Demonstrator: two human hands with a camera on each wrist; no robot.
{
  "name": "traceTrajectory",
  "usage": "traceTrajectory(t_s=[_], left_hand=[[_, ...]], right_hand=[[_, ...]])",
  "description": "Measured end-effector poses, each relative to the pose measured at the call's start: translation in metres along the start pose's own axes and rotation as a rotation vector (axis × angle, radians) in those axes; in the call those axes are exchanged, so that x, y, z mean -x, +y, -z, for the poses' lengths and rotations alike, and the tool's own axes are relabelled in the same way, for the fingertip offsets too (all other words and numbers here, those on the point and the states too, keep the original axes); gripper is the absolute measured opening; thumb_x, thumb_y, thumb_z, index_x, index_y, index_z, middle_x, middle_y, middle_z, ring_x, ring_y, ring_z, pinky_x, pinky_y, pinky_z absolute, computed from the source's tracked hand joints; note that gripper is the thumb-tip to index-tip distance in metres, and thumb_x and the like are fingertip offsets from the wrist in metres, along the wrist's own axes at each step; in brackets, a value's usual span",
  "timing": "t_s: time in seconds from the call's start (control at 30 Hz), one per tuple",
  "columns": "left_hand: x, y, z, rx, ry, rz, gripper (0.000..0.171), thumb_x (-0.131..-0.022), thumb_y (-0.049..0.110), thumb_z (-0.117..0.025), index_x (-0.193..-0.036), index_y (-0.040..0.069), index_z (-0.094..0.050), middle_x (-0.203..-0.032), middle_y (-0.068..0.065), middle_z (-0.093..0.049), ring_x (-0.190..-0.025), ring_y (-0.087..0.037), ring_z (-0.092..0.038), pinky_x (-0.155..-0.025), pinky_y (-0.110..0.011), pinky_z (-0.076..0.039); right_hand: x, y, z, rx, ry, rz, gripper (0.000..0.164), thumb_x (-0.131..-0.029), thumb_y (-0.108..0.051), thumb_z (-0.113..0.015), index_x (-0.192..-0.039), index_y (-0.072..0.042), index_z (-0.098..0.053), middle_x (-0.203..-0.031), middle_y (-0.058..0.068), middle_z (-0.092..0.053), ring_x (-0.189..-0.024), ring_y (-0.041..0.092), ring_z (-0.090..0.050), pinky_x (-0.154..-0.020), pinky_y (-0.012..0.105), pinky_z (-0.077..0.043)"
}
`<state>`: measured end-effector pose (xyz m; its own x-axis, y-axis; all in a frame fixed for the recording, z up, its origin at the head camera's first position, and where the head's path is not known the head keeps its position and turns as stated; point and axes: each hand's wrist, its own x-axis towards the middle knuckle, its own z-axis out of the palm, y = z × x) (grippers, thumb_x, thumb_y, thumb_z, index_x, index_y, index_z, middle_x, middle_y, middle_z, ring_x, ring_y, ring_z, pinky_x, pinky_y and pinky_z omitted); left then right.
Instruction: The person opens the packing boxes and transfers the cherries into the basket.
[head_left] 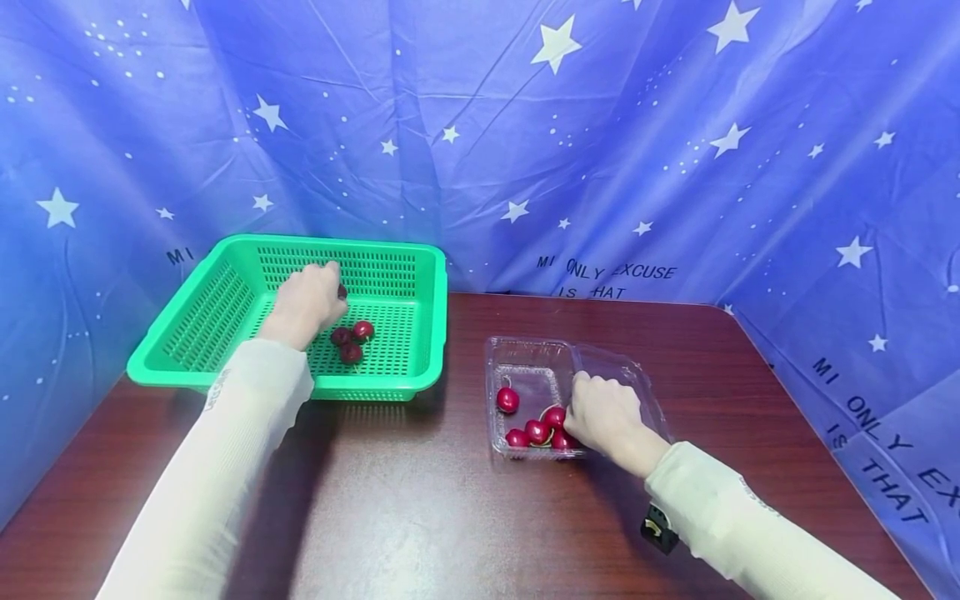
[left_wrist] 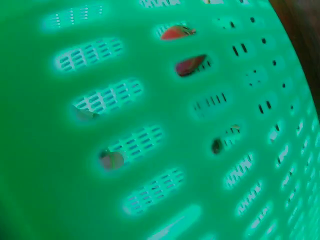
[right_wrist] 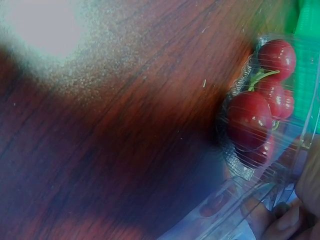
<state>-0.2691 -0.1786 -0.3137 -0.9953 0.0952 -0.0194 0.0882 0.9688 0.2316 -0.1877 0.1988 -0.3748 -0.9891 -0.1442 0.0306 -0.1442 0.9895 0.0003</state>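
In the head view my left hand (head_left: 306, 302) reaches inside a green plastic basket (head_left: 382, 386). Its curled fingers pinch a dark red cherry (head_left: 342, 292), mostly hidden by the hand. Three more cherries (head_left: 363, 331) lie on the basket floor. The left wrist view looks at the slotted basket wall (left_wrist: 45, 165), with bits of red fruit (left_wrist: 191, 66) showing through. To the right, a clear plastic container (head_left: 536, 385) holds several red cherries (head_left: 507, 400). My right hand (head_left: 606, 414) grips its edge on the lid side, fingers (right_wrist: 257, 216) curled at the plastic in the right wrist view.
The container's clear lid (head_left: 617, 364) lies folded out to the right, partly behind my right hand. Both vessels stand on a dark reddish wooden table (head_left: 420, 483). A blue curtain with white stars (head_left: 480, 100) hangs behind and at both sides.
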Motion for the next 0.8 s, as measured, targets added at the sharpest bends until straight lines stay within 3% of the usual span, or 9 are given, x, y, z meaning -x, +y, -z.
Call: traceTrajectory(t_s=[0.2, 0.57, 0.8], left_hand=[[0.001, -0.006, -0.003, -0.010, -0.010, 0.028, 0.048, -0.085, 0.006, -0.055, -0.127, -0.013, -0.043, -0.119, -0.041, -0.053, -0.100, -0.055, -0.056, -0.083, -0.063, -0.051], [0.002, -0.009, -0.010, -0.018, -0.056, 0.049, 0.050, -0.086, 0.006, -0.055, -0.131, -0.012, -0.042, -0.116, -0.040, -0.056, -0.095, -0.051, -0.059, -0.075, -0.058, -0.054], [0.003, -0.013, -0.014, -0.014, -0.092, 0.075, 0.040, -0.086, 0.005, -0.054, -0.122, -0.012, -0.047, -0.110, -0.039, -0.058, -0.088, -0.047, -0.059, -0.066, -0.052, -0.053]], right_hand=[[0.000, 0.000, 0.000, 0.002, -0.009, -0.003, 0.015, -0.075, -0.015, -0.057, -0.073, 0.000, -0.054, -0.075, 0.024, -0.069, -0.067, 0.043, -0.065, -0.050, 0.052, -0.050], [0.001, 0.001, -0.001, 0.005, -0.010, -0.008, 0.015, -0.074, -0.015, -0.057, -0.073, 0.000, -0.054, -0.074, 0.024, -0.069, -0.066, 0.043, -0.065, -0.049, 0.052, -0.050], [-0.001, 0.001, -0.002, 0.002, -0.003, 0.000, 0.015, -0.075, -0.015, -0.057, -0.073, 0.000, -0.054, -0.074, 0.024, -0.069, -0.066, 0.043, -0.065, -0.049, 0.052, -0.050]])
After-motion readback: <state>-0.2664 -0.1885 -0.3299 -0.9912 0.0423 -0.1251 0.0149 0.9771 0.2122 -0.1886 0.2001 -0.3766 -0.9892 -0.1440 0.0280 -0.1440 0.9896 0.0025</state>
